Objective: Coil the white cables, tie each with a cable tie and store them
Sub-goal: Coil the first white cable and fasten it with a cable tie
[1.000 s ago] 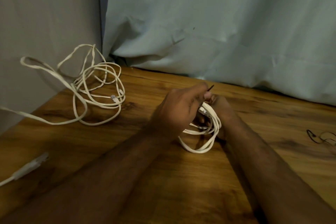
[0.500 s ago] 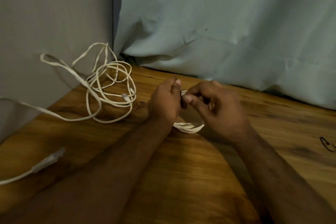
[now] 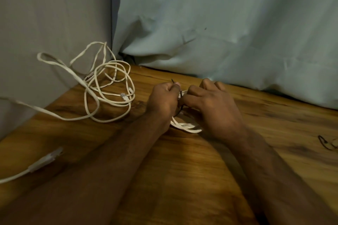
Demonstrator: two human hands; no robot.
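Observation:
A small coiled white cable (image 3: 186,125) rests on the wooden table (image 3: 192,179) under both hands, mostly hidden by them. My left hand (image 3: 164,101) pinches a thin black cable tie (image 3: 173,80) whose tip sticks up above the thumb. My right hand (image 3: 212,107) grips the top of the coil and the tie where the two hands meet. A second white cable (image 3: 102,89) lies in a loose tangle at the table's far left, its clear plugs showing.
A white cable end with a plug (image 3: 43,160) lies at the left front edge. Dark cable ties (image 3: 327,144) lie at the right edge of the table. A grey cloth backdrop (image 3: 219,23) hangs behind, a wall on the left.
My left hand has turned and pulled the tie's tail up, so its tip now shows above the thumb. My right hand stayed clasped over the coil.

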